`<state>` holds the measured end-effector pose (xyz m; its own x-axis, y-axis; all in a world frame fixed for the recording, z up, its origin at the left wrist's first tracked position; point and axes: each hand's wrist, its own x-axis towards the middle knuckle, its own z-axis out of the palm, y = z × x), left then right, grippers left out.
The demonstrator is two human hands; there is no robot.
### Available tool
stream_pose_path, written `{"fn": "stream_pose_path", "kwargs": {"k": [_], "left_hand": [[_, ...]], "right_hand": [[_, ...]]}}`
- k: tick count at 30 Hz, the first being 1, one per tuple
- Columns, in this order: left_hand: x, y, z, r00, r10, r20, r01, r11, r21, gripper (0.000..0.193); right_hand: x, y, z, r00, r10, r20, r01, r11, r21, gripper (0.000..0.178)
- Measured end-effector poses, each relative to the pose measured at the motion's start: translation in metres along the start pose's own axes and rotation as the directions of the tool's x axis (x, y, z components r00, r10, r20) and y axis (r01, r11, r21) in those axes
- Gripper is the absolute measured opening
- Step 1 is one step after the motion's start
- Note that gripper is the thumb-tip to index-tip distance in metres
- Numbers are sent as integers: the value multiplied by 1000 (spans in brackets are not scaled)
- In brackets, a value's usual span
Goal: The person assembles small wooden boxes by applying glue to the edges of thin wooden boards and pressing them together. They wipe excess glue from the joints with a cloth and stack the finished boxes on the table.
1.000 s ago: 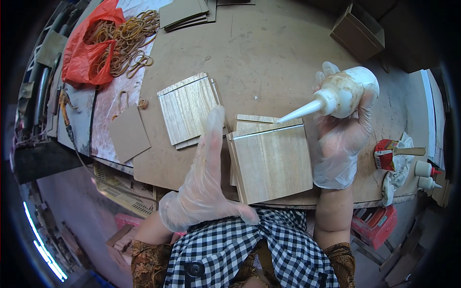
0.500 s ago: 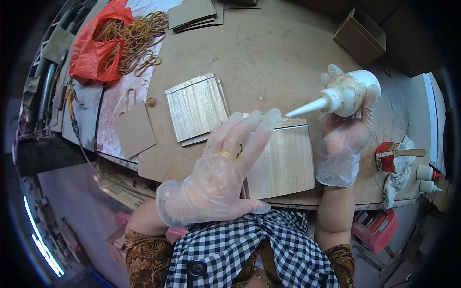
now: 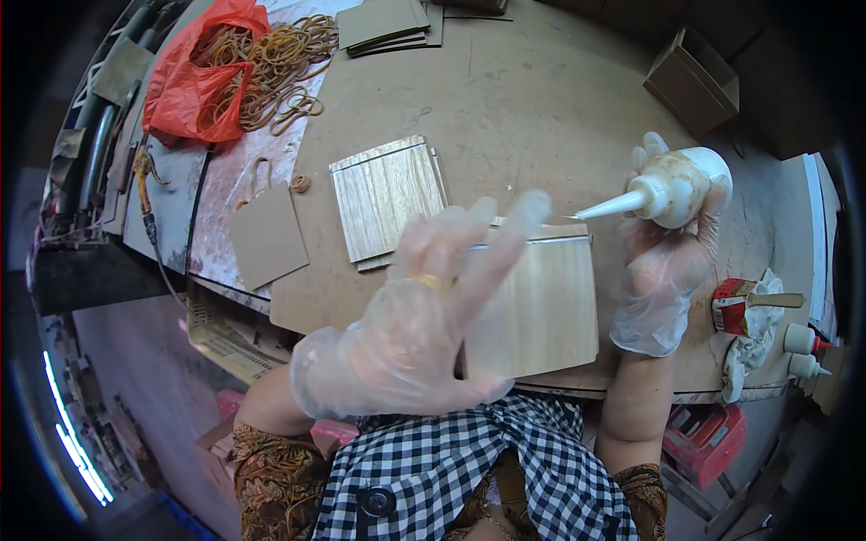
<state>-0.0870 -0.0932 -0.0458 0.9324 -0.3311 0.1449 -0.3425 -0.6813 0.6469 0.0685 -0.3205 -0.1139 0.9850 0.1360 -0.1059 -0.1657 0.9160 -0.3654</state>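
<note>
A white squeeze bottle (image 3: 675,193) with a long pointed nozzle and brown stains is gripped in my gloved right hand (image 3: 663,284). It lies tilted, its nozzle pointing left, close to the top edge of a pale wooden panel (image 3: 546,307) with a groove along that edge. My gloved left hand (image 3: 410,329) is spread over the panel's left side, fingers apart and somewhat blurred. It covers that side, so I cannot tell whether the hand touches it. Just beyond the left fingers lies a small stack of similar wooden panels (image 3: 383,203).
A red plastic bag (image 3: 185,113) spills rubber bands (image 3: 271,68) at the far left. Near it lies a square brown board (image 3: 269,239). Stacked boards (image 3: 383,27) and an open box (image 3: 693,86) stand farther back. A wood-handled brush (image 3: 776,299), a rag and small bottles are at right.
The view has shifted slightly, so most things sit a little farther right. My left fingers have moved and blurred above the panel. The bottle stays in my right hand.
</note>
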Motion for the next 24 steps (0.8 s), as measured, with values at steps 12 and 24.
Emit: {"fn": "stream_pose_path", "kwargs": {"k": [12, 24], "left_hand": [[-49, -120, -41, 948, -263, -180, 291, 944, 153, 126], [-39, -90, -26, 966, -149, -210, 155, 988, 11, 129]], "right_hand": [[-3, 2, -5, 969, 174, 174, -209, 955, 210, 69], [-9, 6, -1, 945, 242, 220, -291, 930, 227, 78]]}}
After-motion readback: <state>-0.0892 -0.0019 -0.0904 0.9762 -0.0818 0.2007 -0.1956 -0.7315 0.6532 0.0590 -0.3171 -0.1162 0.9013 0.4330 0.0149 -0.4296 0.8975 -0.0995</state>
